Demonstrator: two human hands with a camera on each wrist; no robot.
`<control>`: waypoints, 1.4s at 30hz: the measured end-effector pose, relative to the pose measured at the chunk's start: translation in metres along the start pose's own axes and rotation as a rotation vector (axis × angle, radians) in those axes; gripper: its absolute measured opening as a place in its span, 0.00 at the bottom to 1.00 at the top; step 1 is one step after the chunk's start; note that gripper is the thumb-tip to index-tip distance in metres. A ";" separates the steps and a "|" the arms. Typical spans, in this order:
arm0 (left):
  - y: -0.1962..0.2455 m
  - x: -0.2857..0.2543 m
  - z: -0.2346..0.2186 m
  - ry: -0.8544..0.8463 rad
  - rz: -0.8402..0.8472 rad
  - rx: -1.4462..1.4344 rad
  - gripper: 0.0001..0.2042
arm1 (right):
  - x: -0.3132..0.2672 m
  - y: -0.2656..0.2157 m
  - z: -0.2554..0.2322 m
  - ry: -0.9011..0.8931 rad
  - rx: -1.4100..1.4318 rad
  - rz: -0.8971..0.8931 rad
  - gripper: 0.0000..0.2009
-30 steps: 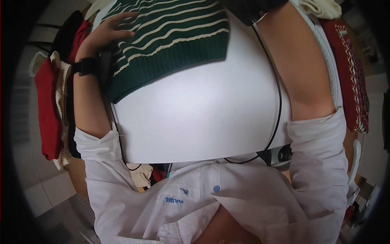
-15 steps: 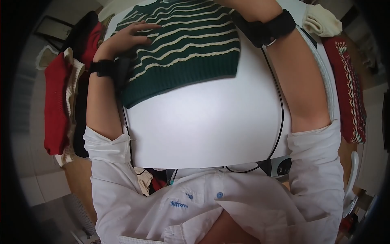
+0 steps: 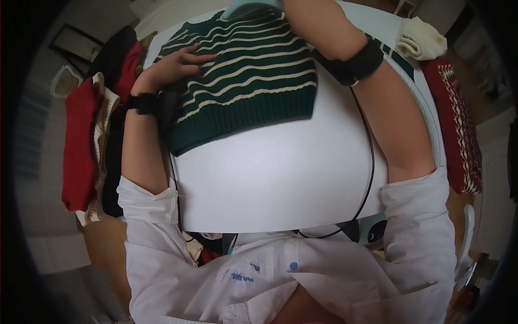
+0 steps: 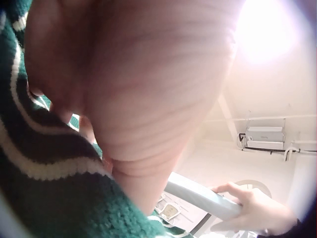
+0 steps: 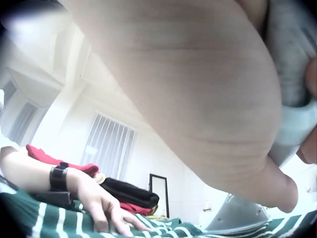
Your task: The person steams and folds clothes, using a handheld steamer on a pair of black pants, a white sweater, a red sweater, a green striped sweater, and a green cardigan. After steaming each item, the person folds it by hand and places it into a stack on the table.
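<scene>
A dark green knit sweater (image 3: 253, 70) with cream stripes lies on the white table (image 3: 275, 178), its ribbed hem toward me. My left hand (image 3: 175, 67) rests on its left part with the fingers spread, as the right wrist view also shows. At the sweater's far side, my right hand (image 4: 252, 210) grips the handle of a pale blue-grey garment steamer (image 3: 251, 7). The steamer's head (image 5: 237, 213), dotted with small holes, is right at the knit in the right wrist view. The right hand itself is beyond the top edge of the head view.
A black cable (image 3: 370, 140) and a pale ribbed hose (image 3: 421, 97) run along the right side. Red folded knitwear (image 3: 83, 146) is stacked at left. On the right are a patterned red knit (image 3: 458, 129) and a cream rolled knit (image 3: 423, 39).
The head view has shifted, bringing more of the sweater's far side and the steamer into sight. The right forearm has swung inward to the left. The left hand stays on the sweater.
</scene>
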State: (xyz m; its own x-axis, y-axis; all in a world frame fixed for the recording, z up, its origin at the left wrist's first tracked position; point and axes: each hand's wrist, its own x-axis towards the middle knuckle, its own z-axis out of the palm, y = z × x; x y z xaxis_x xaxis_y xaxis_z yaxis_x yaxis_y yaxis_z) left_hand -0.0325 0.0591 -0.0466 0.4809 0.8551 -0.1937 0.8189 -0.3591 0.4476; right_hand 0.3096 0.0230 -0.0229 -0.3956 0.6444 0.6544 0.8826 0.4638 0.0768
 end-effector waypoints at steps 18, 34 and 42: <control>0.021 -0.012 -0.019 0.051 -0.132 0.184 0.12 | -0.091 0.054 -0.194 -0.420 -0.067 0.141 0.37; 0.063 0.008 0.026 0.050 -0.011 0.234 0.28 | -0.182 0.017 -0.266 -0.466 -0.317 0.479 0.41; 0.074 -0.001 0.025 -0.003 -0.227 0.362 0.62 | -0.172 -0.012 -0.241 -0.300 -0.322 0.360 0.40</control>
State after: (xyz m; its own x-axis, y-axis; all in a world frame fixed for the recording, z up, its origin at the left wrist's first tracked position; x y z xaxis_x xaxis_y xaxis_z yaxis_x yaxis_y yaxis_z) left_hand 0.0356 0.0223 -0.0352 0.2761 0.9267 -0.2549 0.9610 -0.2704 0.0580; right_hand 0.4281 -0.2398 0.0453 -0.0691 0.8941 0.4426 0.9894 0.0046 0.1450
